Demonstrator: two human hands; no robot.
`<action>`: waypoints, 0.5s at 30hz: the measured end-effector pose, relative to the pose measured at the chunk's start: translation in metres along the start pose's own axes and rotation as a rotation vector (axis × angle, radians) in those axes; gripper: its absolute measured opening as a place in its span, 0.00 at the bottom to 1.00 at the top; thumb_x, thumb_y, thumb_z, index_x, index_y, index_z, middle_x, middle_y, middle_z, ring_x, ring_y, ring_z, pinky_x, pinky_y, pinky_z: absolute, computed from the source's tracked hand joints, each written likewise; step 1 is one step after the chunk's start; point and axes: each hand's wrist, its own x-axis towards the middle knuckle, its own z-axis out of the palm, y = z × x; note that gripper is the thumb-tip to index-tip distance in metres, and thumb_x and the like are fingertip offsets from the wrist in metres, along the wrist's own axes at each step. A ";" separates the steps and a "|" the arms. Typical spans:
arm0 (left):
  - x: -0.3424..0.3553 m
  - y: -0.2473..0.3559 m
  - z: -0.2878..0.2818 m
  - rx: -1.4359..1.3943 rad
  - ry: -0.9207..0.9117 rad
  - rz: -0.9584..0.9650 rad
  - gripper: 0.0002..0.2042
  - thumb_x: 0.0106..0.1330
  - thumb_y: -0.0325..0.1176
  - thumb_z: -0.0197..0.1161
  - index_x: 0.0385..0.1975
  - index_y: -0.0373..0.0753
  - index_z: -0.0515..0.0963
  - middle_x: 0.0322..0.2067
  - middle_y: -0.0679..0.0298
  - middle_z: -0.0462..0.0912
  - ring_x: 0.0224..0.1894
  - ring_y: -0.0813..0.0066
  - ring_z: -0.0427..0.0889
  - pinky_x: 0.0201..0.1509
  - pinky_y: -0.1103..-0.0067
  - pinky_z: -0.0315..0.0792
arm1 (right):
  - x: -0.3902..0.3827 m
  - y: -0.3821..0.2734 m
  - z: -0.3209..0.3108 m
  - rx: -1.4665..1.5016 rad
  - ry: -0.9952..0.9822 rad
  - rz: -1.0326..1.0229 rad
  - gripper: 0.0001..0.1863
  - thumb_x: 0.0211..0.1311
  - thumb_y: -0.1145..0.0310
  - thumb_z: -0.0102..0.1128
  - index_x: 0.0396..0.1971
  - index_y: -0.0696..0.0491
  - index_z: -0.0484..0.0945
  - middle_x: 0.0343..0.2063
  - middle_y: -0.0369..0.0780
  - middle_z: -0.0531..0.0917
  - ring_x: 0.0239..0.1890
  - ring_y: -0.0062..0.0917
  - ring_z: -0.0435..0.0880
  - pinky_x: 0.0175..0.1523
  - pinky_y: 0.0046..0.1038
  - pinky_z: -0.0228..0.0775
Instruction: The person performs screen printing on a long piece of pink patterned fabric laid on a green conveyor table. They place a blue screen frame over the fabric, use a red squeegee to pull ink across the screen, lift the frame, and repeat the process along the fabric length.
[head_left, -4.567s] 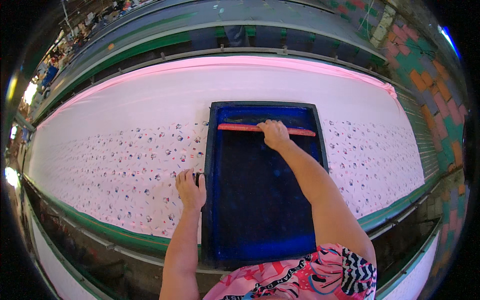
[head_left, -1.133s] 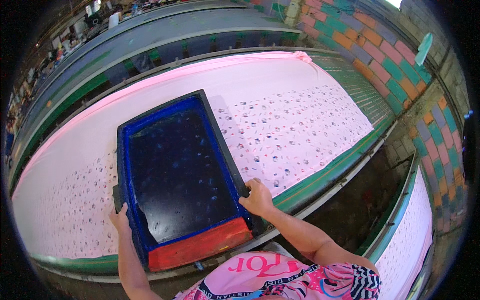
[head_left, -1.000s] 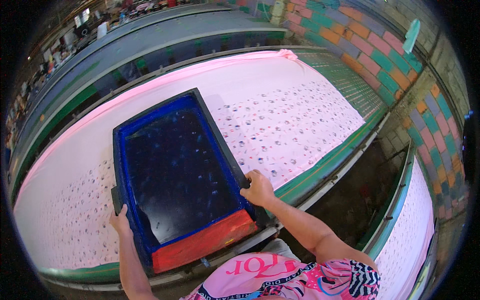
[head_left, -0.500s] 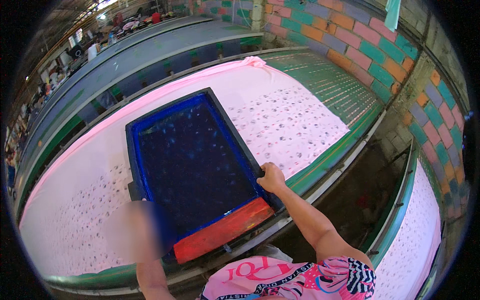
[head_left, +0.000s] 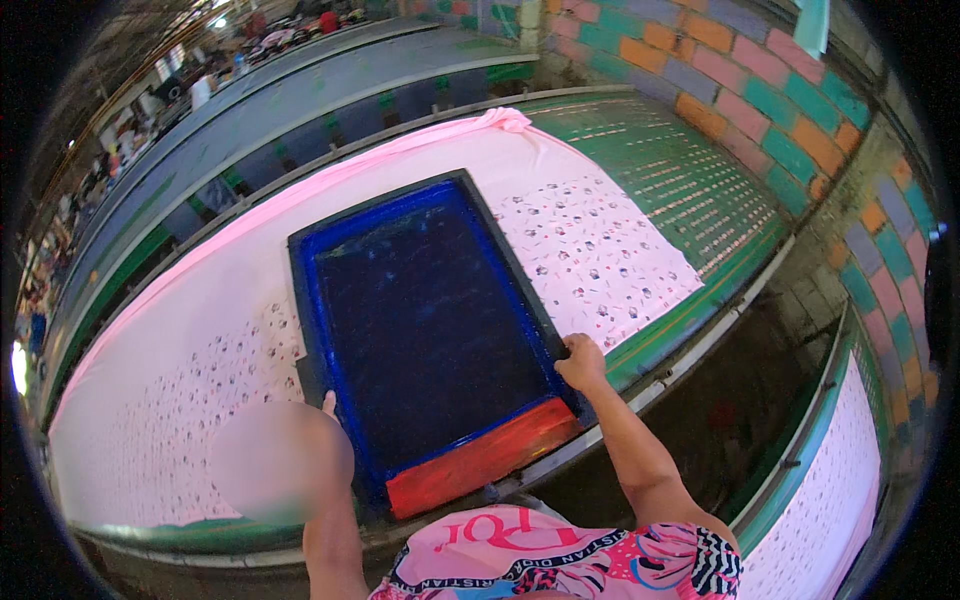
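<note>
A large screen printing frame (head_left: 425, 330) with dark blue mesh, black outer edges and a red-orange near strip is over pale pink cloth (head_left: 200, 320). Whether it rests flat on the cloth or is slightly raised, I cannot tell. My right hand (head_left: 582, 363) is closed around the frame's right edge near its near corner. At the left edge, my left hand (head_left: 335, 435) holds the frame, with one finger or thumb along the side; a round blur hides most of this hand. Small dark and red motifs show on the cloth on both sides of the frame.
The cloth lies on a long green table (head_left: 690, 190), bunched at its far edge. More long tables (head_left: 400, 70) stand beyond. A painted brick wall (head_left: 700, 60) rises at the far right. Another table with printed cloth (head_left: 815, 470) is at the lower right, across a dark gap.
Both hands and the printing frame have shifted to the right over the cloth. My grip on both sides looks the same. The view has also shifted slightly.
</note>
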 end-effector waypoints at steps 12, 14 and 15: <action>-0.030 0.023 0.030 0.132 0.028 0.014 0.20 0.61 0.37 0.83 0.47 0.31 0.89 0.42 0.51 0.92 0.42 0.53 0.90 0.54 0.62 0.81 | 0.025 0.047 -0.014 0.080 -0.051 -0.044 0.27 0.48 0.66 0.81 0.53 0.54 0.90 0.48 0.50 0.90 0.52 0.49 0.91 0.60 0.45 0.84; -0.032 0.029 0.026 0.131 0.025 0.029 0.19 0.61 0.37 0.84 0.47 0.32 0.89 0.41 0.51 0.93 0.42 0.53 0.91 0.54 0.62 0.82 | 0.025 0.047 -0.013 0.057 -0.059 -0.060 0.28 0.50 0.65 0.82 0.54 0.55 0.90 0.48 0.51 0.90 0.52 0.49 0.91 0.60 0.46 0.84; -0.030 0.024 0.025 0.135 0.022 0.023 0.19 0.61 0.37 0.84 0.46 0.32 0.89 0.41 0.51 0.93 0.42 0.53 0.91 0.53 0.62 0.82 | 0.025 0.045 -0.013 0.047 -0.063 -0.071 0.29 0.50 0.65 0.83 0.55 0.55 0.89 0.48 0.51 0.90 0.52 0.50 0.91 0.60 0.46 0.84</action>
